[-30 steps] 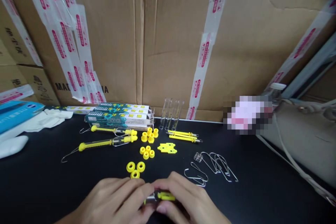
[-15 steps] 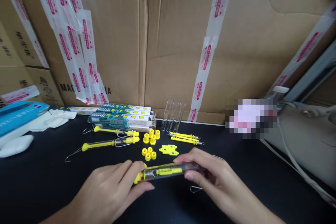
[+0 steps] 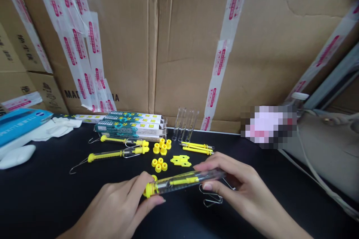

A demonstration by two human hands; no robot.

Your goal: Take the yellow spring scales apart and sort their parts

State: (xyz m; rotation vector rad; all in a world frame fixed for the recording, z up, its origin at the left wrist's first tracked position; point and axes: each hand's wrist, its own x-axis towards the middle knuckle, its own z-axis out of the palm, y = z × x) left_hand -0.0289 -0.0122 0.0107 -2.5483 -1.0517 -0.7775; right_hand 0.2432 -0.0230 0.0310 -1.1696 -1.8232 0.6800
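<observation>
Both hands, left hand (image 3: 123, 201) and right hand (image 3: 238, 186), are pinching the clear tube (image 3: 185, 181); it is risking slipping onto wire hooks (image 3: 211, 198) at five o'clock.

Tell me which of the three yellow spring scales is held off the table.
The nearest one, the spring scale between the left hand and right hand. The two other scales lie on the black table farther back.

A blurred patch (image 3: 270, 126) of little squares at 3 o'clock hides what sits there. The right hand (image 3: 238, 186) covers the far end of the tube (image 3: 185, 182) and part of the wire hooks (image 3: 213, 198). Both arms are cut off at 6 o'clock. The blue box (image 3: 17, 125) runs off at 9 o'clock. Words on the small boxes (image 3: 131, 123) are too tiny to read.
</observation>
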